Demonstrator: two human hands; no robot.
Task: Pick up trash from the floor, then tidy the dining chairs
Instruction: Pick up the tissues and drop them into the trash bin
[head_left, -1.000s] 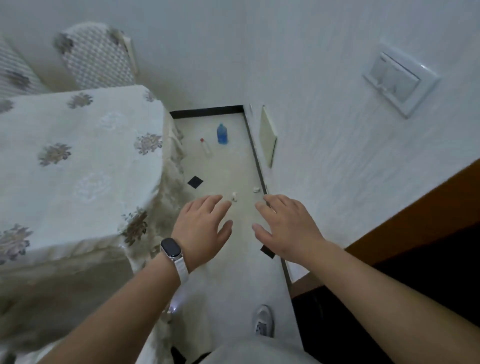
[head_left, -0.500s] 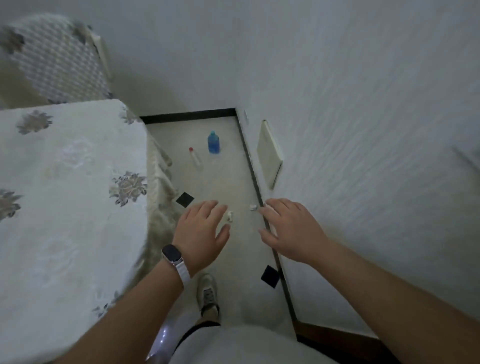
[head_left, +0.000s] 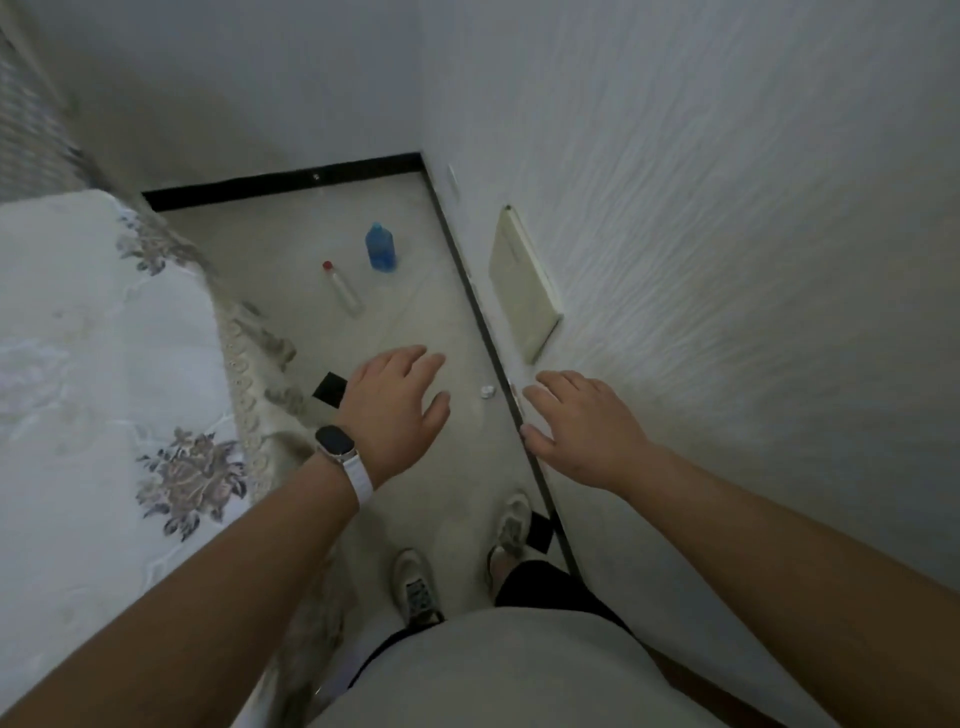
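A blue bottle (head_left: 380, 248) stands on the pale floor near the far corner. Beside it, a clear bottle with a red cap (head_left: 343, 289) lies flat. A small white scrap (head_left: 487, 391) lies next to the black skirting. My left hand (head_left: 395, 410), with a watch on the wrist, hovers open above the floor, left of the scrap. My right hand (head_left: 582, 426) hovers open near the wall, right of the scrap. Both hands hold nothing.
A table under a floral cloth (head_left: 104, 395) fills the left side. The textured wall (head_left: 727, 260) with a cream panel (head_left: 524, 280) closes the right. A patterned chair back (head_left: 26, 124) shows at far left. My two shoes (head_left: 415, 587) stand in the narrow passage between them.
I have walked forward along the passage; the bottles and the scrap are nearer. Both hands stay open and spread. The wall switch and wooden edge have left the view.
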